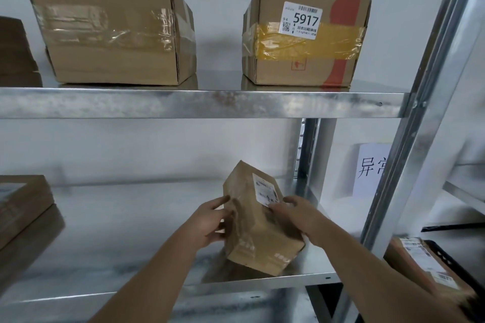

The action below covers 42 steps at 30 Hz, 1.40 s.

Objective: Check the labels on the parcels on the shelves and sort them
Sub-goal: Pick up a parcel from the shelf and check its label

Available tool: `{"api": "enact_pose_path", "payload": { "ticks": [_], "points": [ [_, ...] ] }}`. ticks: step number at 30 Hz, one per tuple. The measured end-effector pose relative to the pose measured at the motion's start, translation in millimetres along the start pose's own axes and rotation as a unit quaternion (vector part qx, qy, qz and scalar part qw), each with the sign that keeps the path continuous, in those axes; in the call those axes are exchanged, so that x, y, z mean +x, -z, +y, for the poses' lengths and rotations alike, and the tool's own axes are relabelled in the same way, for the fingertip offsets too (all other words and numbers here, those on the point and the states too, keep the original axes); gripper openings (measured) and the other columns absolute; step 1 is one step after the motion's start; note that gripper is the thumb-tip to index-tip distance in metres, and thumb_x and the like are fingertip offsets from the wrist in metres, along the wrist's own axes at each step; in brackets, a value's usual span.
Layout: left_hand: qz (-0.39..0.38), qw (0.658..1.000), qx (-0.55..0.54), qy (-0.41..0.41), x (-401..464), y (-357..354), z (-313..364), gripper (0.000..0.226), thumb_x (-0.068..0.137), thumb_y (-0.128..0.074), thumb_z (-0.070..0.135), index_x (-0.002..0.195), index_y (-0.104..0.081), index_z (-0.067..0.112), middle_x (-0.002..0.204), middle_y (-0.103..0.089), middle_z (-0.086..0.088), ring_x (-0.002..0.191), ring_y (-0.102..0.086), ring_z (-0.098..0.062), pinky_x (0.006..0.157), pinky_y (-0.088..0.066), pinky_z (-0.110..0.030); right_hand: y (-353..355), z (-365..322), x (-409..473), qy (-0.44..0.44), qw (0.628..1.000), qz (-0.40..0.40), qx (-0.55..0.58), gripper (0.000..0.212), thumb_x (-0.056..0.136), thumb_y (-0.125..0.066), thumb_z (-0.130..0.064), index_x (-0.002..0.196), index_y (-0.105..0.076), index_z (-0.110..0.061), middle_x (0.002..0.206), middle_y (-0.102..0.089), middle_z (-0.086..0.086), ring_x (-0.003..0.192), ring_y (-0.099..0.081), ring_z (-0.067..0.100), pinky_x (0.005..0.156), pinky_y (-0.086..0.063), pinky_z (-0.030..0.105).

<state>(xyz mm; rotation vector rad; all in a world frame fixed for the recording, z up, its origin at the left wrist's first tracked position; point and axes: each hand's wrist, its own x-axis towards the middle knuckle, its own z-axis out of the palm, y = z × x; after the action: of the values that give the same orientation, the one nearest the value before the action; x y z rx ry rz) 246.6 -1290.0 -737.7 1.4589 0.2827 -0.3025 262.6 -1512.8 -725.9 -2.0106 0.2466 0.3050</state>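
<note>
Both hands on the small box point(258, 220), which sits tilted on the lower shelf point(131, 231), one bottom corner near the shelf's front lip. Left hand point(210, 220) grips its left side, fingers curled round the edge. Right hand point(294, 215) grips the right face, fingertips touching the lower edge of its white label point(265, 189).

Shelves are bare galvanized steel, white wall behind. Above the hands, upper shelf point(199, 103): clear-taped box point(110, 26) above and left of the left hand, yellow-taped box point(305, 34) above the right hand, label reading 5917 point(300, 20). Far left of the left hand, a flat box point(21, 204) on the lower shelf. Right of the right hand, a steel upright point(420, 113); beyond it a paper sign point(372, 168) on the wall, partly hidden. Below the right forearm, a labelled parcel point(422, 265) in a black bin point(451, 262).
</note>
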Motion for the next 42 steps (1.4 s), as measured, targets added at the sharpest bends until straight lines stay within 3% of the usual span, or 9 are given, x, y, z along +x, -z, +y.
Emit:
{"api": "enact_pose_path", "payload": {
  "ticks": [3, 5, 8, 10, 13, 21, 26, 37, 42],
  "points": [
    [0.018, 0.998, 0.063, 0.015, -1.5, -2.3, 2.6, 0.027, 0.105, -0.055, 0.025, 0.129, -0.066, 0.017, 0.104, -0.064, -0.010, 0.096, -0.060, -0.028, 0.079, -0.057, -0.045, -5.5, 1.5, 3.5, 0.008, 1.000, 0.005, 0.004, 0.080, 0.081, -0.081, -0.047, 0.145, -0.044, -0.016, 0.138, -0.059, 0.005, 0.112, -0.061, 0.024, 0.093, -0.050, 0.034],
    [0.028, 0.993, 0.110, 0.041, 0.9, -0.8, 4.0, 0.041, 0.097, -0.059, 0.053, 0.114, -0.068, 0.016, 0.108, -0.062, -0.006, 0.107, -0.057, -0.026, 0.078, -0.054, -0.043, -10.6, 5.9, 12.6, 0.007, 1.000, 0.004, 0.000, 0.083, 0.073, -0.087, -0.048, 0.137, -0.053, -0.009, 0.125, -0.068, 0.005, 0.105, -0.068, 0.022, 0.089, -0.057, 0.033],
    [0.023, 0.986, 0.157, 0.051, 14.6, 6.0, 0.6, 0.069, 0.078, -0.068, 0.074, 0.113, -0.071, 0.014, 0.114, -0.072, -0.004, 0.111, -0.064, -0.024, 0.087, -0.057, -0.045, -16.1, 5.1, 15.2, 0.005, 1.000, -0.018, 0.022, 0.049, 0.077, -0.088, -0.037, 0.112, -0.070, -0.008, 0.106, -0.076, 0.005, 0.094, -0.072, 0.021, 0.082, -0.061, 0.034],
    [0.025, 0.983, 0.173, 0.049, 21.9, 9.1, -1.3, 0.065, 0.077, -0.078, 0.064, 0.113, -0.073, 0.009, 0.107, -0.077, -0.006, 0.105, -0.070, -0.024, 0.092, -0.059, -0.048, -16.3, 2.8, 14.1, 0.000, 0.999, -0.028, 0.036, 0.040, 0.079, -0.086, -0.034, 0.107, -0.072, -0.008, 0.104, -0.077, 0.006, 0.093, -0.072, 0.021, 0.086, -0.061, 0.038],
    [0.026, 0.981, 0.185, 0.050, 26.4, 8.8, -1.3, 0.055, 0.081, -0.082, 0.049, 0.109, -0.072, 0.004, 0.096, -0.079, -0.007, 0.096, -0.074, -0.024, 0.089, -0.061, -0.047, -14.2, 0.2, 15.7, -0.014, 0.998, -0.037, 0.045, 0.042, 0.081, -0.085, -0.032, 0.109, -0.070, -0.005, 0.104, -0.076, 0.009, 0.090, -0.072, 0.024, 0.077, -0.062, 0.036],
    [0.048, 0.977, 0.201, 0.059, 31.1, 5.2, 0.5, 0.061, 0.073, -0.088, 0.049, 0.109, -0.070, 0.004, 0.087, -0.080, -0.005, 0.085, -0.076, -0.022, 0.073, -0.063, -0.040, -7.1, -7.5, 15.8, -0.061, 0.992, -0.103, 0.032, 0.046, 0.085, -0.082, -0.032, 0.114, -0.063, -0.002, 0.108, -0.073, 0.017, 0.091, -0.073, 0.031, 0.067, -0.061, 0.040],
    [0.054, 0.976, 0.197, 0.075, 30.2, 2.9, 2.1, 0.058, 0.072, -0.090, 0.045, 0.109, -0.069, 0.006, 0.095, -0.079, -0.006, 0.088, -0.075, -0.023, 0.077, -0.062, -0.041, -5.2, -7.6, 21.6, -0.062, 0.988, -0.134, 0.038, 0.035, 0.085, -0.081, -0.029, 0.102, -0.063, -0.005, 0.105, -0.073, 0.016, 0.093, -0.072, 0.032, 0.067, -0.060, 0.041],
    [0.054, 0.978, 0.186, 0.076, 34.3, -0.4, 2.3, 0.046, 0.077, -0.089, 0.029, 0.111, -0.069, 0.005, 0.093, -0.078, -0.008, 0.077, -0.074, -0.021, 0.061, -0.058, -0.034, -7.4, -8.1, 34.2, -0.056, 0.985, -0.156, 0.039, 0.025, 0.089, -0.078, -0.016, 0.104, -0.064, -0.001, 0.110, -0.072, 0.021, 0.105, -0.070, 0.038, 0.091, -0.058, 0.052],
    [0.052, 0.979, 0.181, 0.072, 34.3, 1.0, 0.0, 0.046, 0.077, -0.089, 0.031, 0.111, -0.070, 0.005, 0.089, -0.079, -0.006, 0.074, -0.074, -0.020, 0.060, -0.058, -0.033, -8.1, -6.4, 36.0, -0.056, 0.986, -0.154, 0.038, 0.029, 0.088, -0.078, -0.016, 0.108, -0.064, -0.001, 0.110, -0.073, 0.020, 0.105, -0.071, 0.037, 0.094, -0.057, 0.055]
  ]
}}
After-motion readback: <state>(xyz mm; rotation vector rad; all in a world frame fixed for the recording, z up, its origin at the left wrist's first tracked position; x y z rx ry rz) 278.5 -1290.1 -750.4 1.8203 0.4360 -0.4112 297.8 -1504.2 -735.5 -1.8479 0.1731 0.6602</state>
